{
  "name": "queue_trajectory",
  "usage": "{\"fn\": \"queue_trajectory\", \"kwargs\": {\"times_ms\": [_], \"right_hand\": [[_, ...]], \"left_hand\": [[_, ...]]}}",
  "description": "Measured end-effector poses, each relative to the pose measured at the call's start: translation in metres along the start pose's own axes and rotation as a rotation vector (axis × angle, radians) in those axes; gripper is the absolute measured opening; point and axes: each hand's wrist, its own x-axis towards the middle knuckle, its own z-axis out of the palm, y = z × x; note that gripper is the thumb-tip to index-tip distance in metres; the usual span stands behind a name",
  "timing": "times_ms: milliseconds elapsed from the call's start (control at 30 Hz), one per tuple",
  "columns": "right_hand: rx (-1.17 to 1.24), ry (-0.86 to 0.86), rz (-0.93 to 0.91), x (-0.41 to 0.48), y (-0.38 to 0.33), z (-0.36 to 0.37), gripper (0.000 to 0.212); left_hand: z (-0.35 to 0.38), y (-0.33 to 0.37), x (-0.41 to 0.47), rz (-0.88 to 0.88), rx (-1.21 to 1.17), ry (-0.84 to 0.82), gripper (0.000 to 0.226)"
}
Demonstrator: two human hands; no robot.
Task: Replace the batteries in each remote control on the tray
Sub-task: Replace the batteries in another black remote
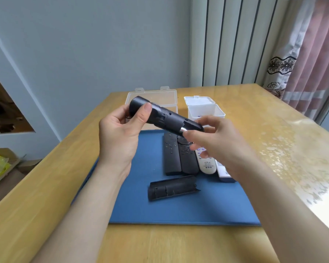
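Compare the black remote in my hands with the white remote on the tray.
The black remote is held above the blue tray, the left hand gripping one end and the right hand pinching the other; the white remote lies flat on the tray. The black remote shows its open back, its cover off on the tray; the white remote lies buttons up. Both are slim handsets.

Wooden table (254, 130), glossy top. Pink floral curtain (311, 63) beyond its far right corner. Cardboard box (10, 152) on floor past left edge.
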Motion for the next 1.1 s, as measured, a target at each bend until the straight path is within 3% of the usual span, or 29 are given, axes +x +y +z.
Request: {"fn": "queue_trajectory", "kwargs": {"times_ms": [100, 167, 300, 467, 567, 833, 933, 1100], "right_hand": [[-0.127, -0.087, -0.027, -0.006, -0.003, 0.006, 0.009], [-0.141, -0.112, -0.017, -0.007, -0.001, 0.010, 0.012], [0.018, -0.185, 0.050, -0.008, 0.006, 0.022, 0.013], [0.306, -0.212, 0.164, -0.006, 0.005, 0.027, 0.013], [0.437, -0.219, 0.234, -0.006, 0.003, 0.027, 0.013], [0.647, -0.274, 0.328, -0.003, 0.008, 0.031, 0.021], [0.726, -0.259, 0.329, 0.000, 0.010, 0.027, 0.022], [0.731, -0.249, 0.274, 0.003, 0.012, 0.020, 0.028]], "left_hand": [[-0.001, -0.001, 0.000, -0.001, -0.003, 0.026, 0.024], [0.000, -0.002, 0.000, -0.002, 0.008, 0.001, 0.032], [0.004, -0.004, -0.001, -0.039, 0.005, -0.100, 0.022], [0.018, -0.013, -0.013, 0.009, 0.246, -0.309, 0.025], [0.023, -0.013, -0.019, 0.019, 0.251, -0.342, 0.024], [0.027, -0.022, -0.020, 0.167, 0.431, -0.299, 0.029], [0.025, -0.020, -0.024, 0.225, 0.425, -0.308, 0.051], [0.021, -0.021, -0.025, 0.416, 0.749, -0.368, 0.032]]}}
